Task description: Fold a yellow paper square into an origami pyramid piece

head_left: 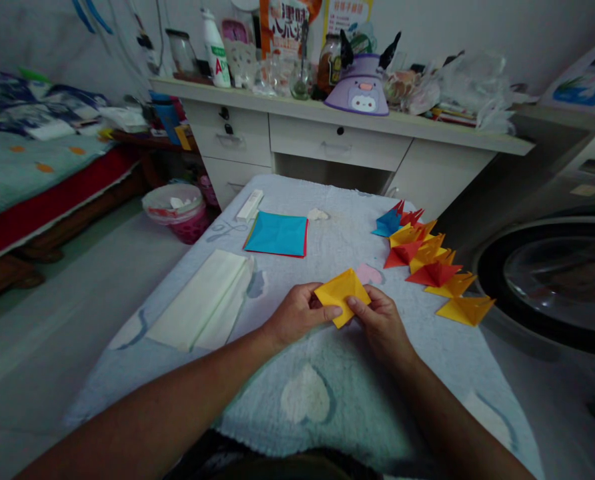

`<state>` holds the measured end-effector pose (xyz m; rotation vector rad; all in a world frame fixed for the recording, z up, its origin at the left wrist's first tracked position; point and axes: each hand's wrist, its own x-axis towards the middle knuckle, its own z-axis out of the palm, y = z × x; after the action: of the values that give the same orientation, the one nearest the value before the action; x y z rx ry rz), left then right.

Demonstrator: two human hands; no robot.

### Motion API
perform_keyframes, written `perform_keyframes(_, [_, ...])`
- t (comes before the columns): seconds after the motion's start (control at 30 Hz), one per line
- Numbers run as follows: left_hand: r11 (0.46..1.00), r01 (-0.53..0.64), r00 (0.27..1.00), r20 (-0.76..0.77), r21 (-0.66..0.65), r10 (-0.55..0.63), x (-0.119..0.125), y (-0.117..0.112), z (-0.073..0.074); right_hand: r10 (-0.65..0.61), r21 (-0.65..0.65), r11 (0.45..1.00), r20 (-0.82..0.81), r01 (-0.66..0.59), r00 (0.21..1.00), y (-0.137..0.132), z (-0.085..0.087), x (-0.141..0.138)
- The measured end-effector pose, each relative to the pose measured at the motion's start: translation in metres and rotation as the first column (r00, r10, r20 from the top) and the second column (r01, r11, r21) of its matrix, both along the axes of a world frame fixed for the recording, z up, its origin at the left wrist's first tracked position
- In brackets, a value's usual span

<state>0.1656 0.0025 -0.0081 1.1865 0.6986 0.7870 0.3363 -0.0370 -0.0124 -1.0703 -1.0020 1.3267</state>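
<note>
Between my two hands, above the cloth-covered table (257, 393), is a folded piece of yellow origami paper (341, 288). My left hand (302, 308) pinches its left side, thumb on top and fingers underneath. On the lower right edge, my right hand (380, 319) grips the same paper with its thumb pressed on the face. Farther back lies a stack of square paper (277, 233), blue on top with red and yellow edges showing. Along the table's right side stand several folded paper cranes (432, 273) in yellow, orange, red and blue.
A folded pale cloth or paper (205, 300) lies at the left, with a small white box (250, 205) behind it. Beyond the table is a cluttered white desk (297, 110). A pink bin (182, 213) stands on the left floor; a washing machine (567, 267) is at the right.
</note>
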Motion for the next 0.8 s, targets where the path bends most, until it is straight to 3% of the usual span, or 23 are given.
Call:
perform_keyframes(0.17, [0.992,0.022,0.979,-0.206,0.122,0.004,0.001,-0.002,0.001,0.025,0.008,1.0,0.013,-0.025,1.0,0.001,0.005,-0.001])
perform_keyframes(0.3, [0.98,0.108,0.941,-0.335,0.17,-0.045,-0.001,-0.002,0.001,0.043,-0.018,0.999,-0.029,-0.044,0.999,0.001,0.01,0.002])
perform_keyframes(0.6, [0.977,0.185,0.942,-0.303,0.11,-0.144,-0.001,-0.003,0.004,0.007,0.012,1.0,-0.004,-0.007,1.0,-0.003,0.008,0.007])
perform_keyframes(0.8, [0.986,0.1,0.972,-0.224,0.131,-0.069,-0.002,-0.001,0.003,-0.049,0.015,0.999,0.013,0.049,0.999,-0.001,0.005,0.01])
